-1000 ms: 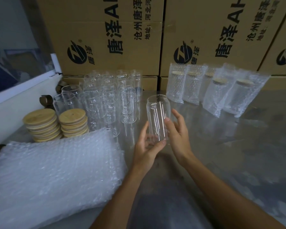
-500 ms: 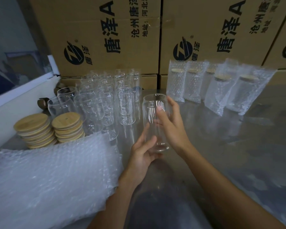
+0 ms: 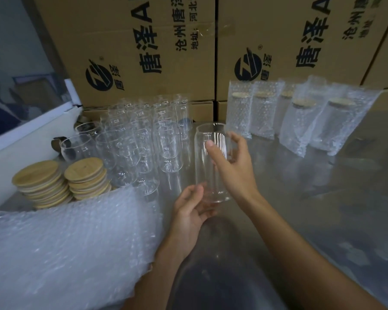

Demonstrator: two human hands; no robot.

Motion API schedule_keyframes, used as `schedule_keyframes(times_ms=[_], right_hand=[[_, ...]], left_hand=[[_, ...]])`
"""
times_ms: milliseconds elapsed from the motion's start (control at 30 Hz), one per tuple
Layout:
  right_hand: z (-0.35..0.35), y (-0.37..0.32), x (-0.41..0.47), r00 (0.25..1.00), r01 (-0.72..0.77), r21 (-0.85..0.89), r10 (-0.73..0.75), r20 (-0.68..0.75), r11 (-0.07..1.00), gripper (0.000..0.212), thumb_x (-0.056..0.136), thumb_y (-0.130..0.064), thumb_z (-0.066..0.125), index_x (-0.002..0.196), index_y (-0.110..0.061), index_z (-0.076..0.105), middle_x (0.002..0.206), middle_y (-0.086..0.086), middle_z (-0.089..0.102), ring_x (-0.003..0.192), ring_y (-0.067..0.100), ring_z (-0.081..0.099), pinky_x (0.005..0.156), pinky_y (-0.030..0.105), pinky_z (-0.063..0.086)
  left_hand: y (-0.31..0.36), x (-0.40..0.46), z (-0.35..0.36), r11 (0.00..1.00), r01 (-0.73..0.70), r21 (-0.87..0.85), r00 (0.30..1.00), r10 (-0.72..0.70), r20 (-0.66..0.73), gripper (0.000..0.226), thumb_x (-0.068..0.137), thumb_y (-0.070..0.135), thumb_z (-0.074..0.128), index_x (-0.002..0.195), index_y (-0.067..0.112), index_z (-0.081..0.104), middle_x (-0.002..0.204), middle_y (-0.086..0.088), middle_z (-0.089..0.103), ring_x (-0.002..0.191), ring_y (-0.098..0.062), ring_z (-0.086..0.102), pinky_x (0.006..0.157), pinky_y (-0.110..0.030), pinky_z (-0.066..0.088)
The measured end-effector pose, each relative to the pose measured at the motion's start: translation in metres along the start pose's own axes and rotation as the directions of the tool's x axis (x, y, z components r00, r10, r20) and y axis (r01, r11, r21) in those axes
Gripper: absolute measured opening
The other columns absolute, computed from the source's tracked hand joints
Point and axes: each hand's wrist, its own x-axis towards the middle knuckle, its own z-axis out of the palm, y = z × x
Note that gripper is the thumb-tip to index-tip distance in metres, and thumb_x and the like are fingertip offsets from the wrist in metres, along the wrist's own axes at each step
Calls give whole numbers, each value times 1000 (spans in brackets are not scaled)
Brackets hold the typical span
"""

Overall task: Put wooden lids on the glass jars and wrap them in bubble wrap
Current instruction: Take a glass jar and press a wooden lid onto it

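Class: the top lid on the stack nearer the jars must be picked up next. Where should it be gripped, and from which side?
Probably from above, pinching opposite edges of the top lid. It lies flat and thin on its stack, rim exposed. Jars crowd behind and bubble wrap lies in front, so side approaches look cramped.

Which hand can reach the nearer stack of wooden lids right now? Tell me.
Probably the left hand: it only cups the glass jar, with the lid stack on its side. The right hand grips the jar.
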Motion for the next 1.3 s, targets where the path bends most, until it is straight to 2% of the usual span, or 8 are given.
schedule_keyframes(times_ms=[133, 267, 467, 733, 867, 1033, 1133, 1300], right_hand=[[-4, -4, 5, 958, -255, 152, 228, 177, 955, 93, 57, -75, 77, 137, -40, 46, 140, -6, 57, 121, 21, 63, 102, 48, 52], [-3, -3, 6, 895, -419, 327, 325, 306, 847, 68, 67, -65, 76, 122, -32, 53, 113, 15, 73, 87, 30, 76, 64, 37, 60], [3, 5, -1, 984, -171, 141, 164, 65, 975, 90, 68, -81, 59, 145, -38, 38, 118, -23, 65, 98, 1, 71, 81, 31, 58], [1, 1, 2, 931, -347, 212, 308, 197, 913, 80, 65, -72, 71, 129, -27, 56, 126, 1, 66, 105, 17, 70, 93, 43, 56], [0, 2, 3, 880, -447, 293, 356, 315, 845, 71, 77, -73, 64, 131, -29, 53, 104, 11, 77, 84, 24, 76, 71, 36, 59], [8, 9, 3, 951, -308, 261, 296, 85, 915, 44, 99, -67, 38, 113, -31, 58, 101, 9, 75, 81, 27, 75, 73, 45, 61], [10, 12, -2, 995, -103, 137, 103, 5, 985, 38, 102, -65, 30, 115, -40, 55, 109, 6, 72, 89, 18, 74, 73, 37, 60], [6, 13, -4, 993, 11, 88, -21, 119, 996, 77, 77, -76, 49, 145, -42, 40, 142, -7, 57, 120, 8, 62, 98, 30, 53]], left_hand=[[5, -1, -2, 990, 102, -95, 994, -97, 56, 43, 81, 42, 59, 98, 5, 67, 97, -22, 71, 71, -29, 65, 64, -34, 55], [5, -1, -2, 981, 161, -109, 979, -145, 140, 60, 88, 52, 44, 100, 1, 73, 97, -23, 70, 69, -27, 63, 65, -35, 52], [0, -1, 3, 997, 72, 4, 997, -72, 33, 43, 81, 44, 70, 105, 9, 61, 88, -16, 72, 70, -26, 66, 64, -33, 52], [1, 0, 0, 996, 90, 8, 992, -91, 87, 56, 68, 61, 68, 89, 11, 79, 93, -21, 73, 75, -26, 68, 65, -33, 54], [1, 2, -4, 994, 104, 18, 982, -106, 157, 71, 79, 69, 48, 92, 6, 79, 85, -20, 73, 70, -24, 64, 67, -31, 52], [-3, 4, -1, 995, 99, 14, 992, -100, 77, 63, 85, 64, 39, 80, 17, 80, 80, -14, 73, 69, -26, 64, 68, -34, 51], [-3, 4, 2, 996, 80, 28, 997, -80, 19, 50, 82, 60, 64, 108, 18, 71, 89, -14, 72, 75, -25, 68, 65, -33, 52], [-9, 2, 3, 970, -156, 185, 986, 163, -24, 62, 73, 42, 78, 130, 26, 60, 123, -4, 70, 106, -19, 69, 81, -32, 54]])
